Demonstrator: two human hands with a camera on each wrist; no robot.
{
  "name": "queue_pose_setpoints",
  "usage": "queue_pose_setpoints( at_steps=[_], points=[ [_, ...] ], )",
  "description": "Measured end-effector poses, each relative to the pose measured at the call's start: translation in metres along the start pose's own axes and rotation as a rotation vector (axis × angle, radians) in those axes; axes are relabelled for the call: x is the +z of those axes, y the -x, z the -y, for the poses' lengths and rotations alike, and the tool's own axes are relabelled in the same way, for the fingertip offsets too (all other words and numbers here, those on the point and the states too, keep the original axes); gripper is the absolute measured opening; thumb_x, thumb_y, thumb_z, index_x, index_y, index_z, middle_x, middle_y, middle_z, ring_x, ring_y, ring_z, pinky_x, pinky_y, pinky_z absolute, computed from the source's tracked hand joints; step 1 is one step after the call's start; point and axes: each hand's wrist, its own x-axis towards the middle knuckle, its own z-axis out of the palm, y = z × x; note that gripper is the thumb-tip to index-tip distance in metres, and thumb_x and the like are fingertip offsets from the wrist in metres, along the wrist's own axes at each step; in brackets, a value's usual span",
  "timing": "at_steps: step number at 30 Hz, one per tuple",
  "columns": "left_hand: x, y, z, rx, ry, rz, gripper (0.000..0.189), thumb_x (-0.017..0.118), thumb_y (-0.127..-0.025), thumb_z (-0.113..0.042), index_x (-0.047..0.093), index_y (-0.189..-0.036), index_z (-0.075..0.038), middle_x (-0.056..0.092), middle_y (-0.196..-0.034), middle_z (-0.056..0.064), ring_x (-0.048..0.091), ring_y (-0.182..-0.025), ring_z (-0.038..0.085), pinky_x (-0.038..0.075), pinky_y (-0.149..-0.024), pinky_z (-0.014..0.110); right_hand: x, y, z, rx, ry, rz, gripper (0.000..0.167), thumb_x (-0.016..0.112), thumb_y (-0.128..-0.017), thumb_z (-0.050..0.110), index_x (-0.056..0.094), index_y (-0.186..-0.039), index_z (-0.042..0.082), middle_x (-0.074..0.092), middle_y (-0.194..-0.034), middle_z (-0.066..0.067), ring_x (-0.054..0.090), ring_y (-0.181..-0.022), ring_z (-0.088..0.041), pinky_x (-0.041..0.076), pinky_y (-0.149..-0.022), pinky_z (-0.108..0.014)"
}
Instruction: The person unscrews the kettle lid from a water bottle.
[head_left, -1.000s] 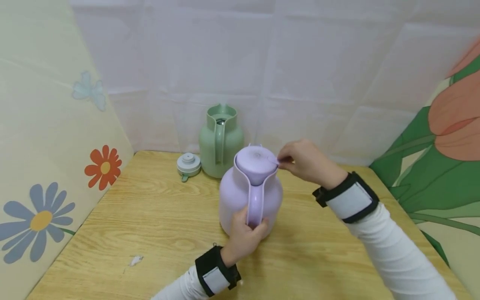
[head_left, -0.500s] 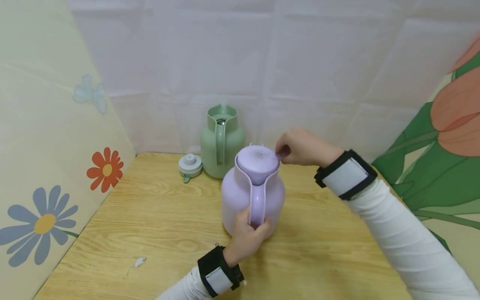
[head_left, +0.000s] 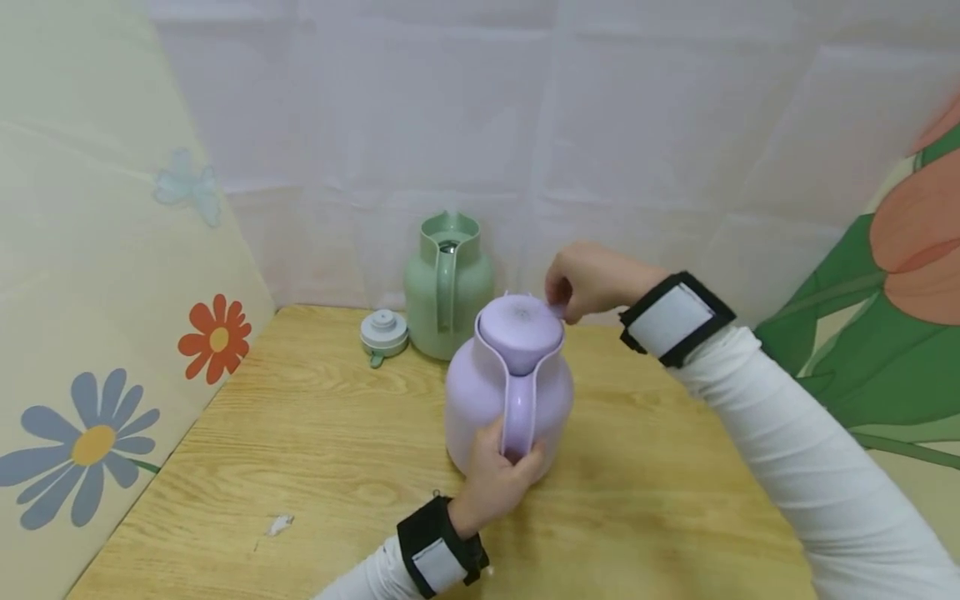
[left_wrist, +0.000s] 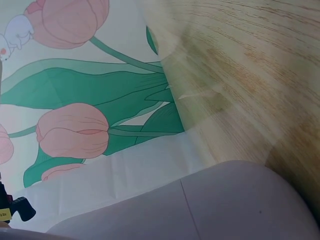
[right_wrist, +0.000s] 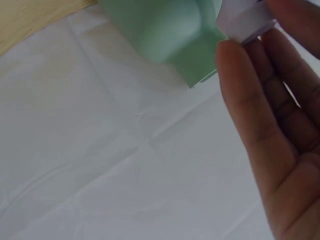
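A lilac thermos jug [head_left: 465,392] stands upright on the wooden table, its handle [head_left: 519,417] facing me. My left hand [head_left: 495,479] grips the lower part of that handle, thumb on the right side. In the jug's mouth sits a round lilac lid [head_left: 522,321]. At the lid's right edge my right hand [head_left: 596,279] pinches its small tab; in the right wrist view the lilac tab [right_wrist: 247,22] shows between thumb and fingers. The left wrist view has the jug's pale body [left_wrist: 240,200] along the bottom, with the left hand out of sight.
Behind the lilac jug stands a green thermos jug [head_left: 450,292] without a lid, close to the white cloth backdrop [head_left: 420,100]. A grey-white stopper lid [head_left: 384,333] with a green tab lies left of it. Flower-printed panels [head_left: 82,250] border both sides of the table [head_left: 337,450].
My right hand has swung toward the back around the lid's right edge, carrying the tab counterclockwise. The left hand keeps its grip on the handle.
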Motion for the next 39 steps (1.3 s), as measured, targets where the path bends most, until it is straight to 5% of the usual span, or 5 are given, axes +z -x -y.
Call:
queue_pose_setpoints(
  at_steps=[18, 26, 30, 34, 39],
  points=[
    [0.016, 0.004, 0.006, 0.031, 0.022, 0.012, 0.012, 0.057, -0.072, 0.009, 0.056, -0.083, 0.007, 0.058, -0.07, 0.016, 0.051, -0.067, 0.007, 0.046, -0.058, 0.021, 0.006, -0.012, -0.017, -0.059, -0.003, -0.017, 0.02, 0.064, -0.065, -0.009, 0.068, -0.079, 0.004, 0.063, -0.078, -0.005, 0.057, -0.074, -0.019, 0.05, -0.069, -0.033],
    [0.021, 0.002, 0.003, 0.027, -0.001, 0.023, 0.018, 0.058, -0.074, 0.008, 0.058, -0.092, 0.006, 0.061, -0.076, 0.016, 0.054, -0.071, 0.008, 0.049, -0.064, 0.023, 0.005, -0.009, -0.021, -0.107, -0.025, -0.096, 0.028, 0.052, -0.067, -0.014, 0.066, -0.089, -0.003, 0.064, -0.086, -0.013, 0.06, -0.08, -0.027, 0.05, -0.073, -0.038],
    [0.02, 0.001, 0.003, 0.024, 0.002, 0.021, 0.019, 0.058, -0.074, 0.009, 0.057, -0.093, 0.007, 0.062, -0.076, 0.017, 0.054, -0.07, 0.008, 0.049, -0.064, 0.024, -0.003, -0.009, -0.018, 0.055, -0.015, -0.145, 0.014, 0.059, -0.08, 0.003, 0.066, -0.09, -0.004, 0.064, -0.084, -0.015, 0.059, -0.075, -0.026, 0.05, -0.069, -0.038],
    [0.021, -0.002, 0.006, 0.052, -0.008, 0.007, 0.019, 0.057, -0.073, 0.01, 0.057, -0.092, 0.007, 0.062, -0.075, 0.017, 0.055, -0.07, 0.009, 0.049, -0.064, 0.024, -0.007, -0.014, -0.011, 0.267, -0.034, -0.13, 0.022, 0.06, -0.084, 0.018, 0.068, -0.088, -0.002, 0.065, -0.08, -0.012, 0.059, -0.062, -0.021, 0.049, -0.06, -0.034],
    [0.025, -0.004, 0.009, 0.085, -0.044, -0.008, 0.017, 0.058, -0.073, 0.009, 0.056, -0.089, 0.006, 0.06, -0.072, 0.014, 0.053, -0.066, 0.01, 0.047, -0.06, 0.021, -0.003, -0.019, -0.006, 0.339, -0.089, -0.122, 0.024, 0.062, -0.083, 0.021, 0.068, -0.087, -0.001, 0.065, -0.076, -0.01, 0.059, -0.059, -0.019, 0.049, -0.056, -0.03]
  ],
)
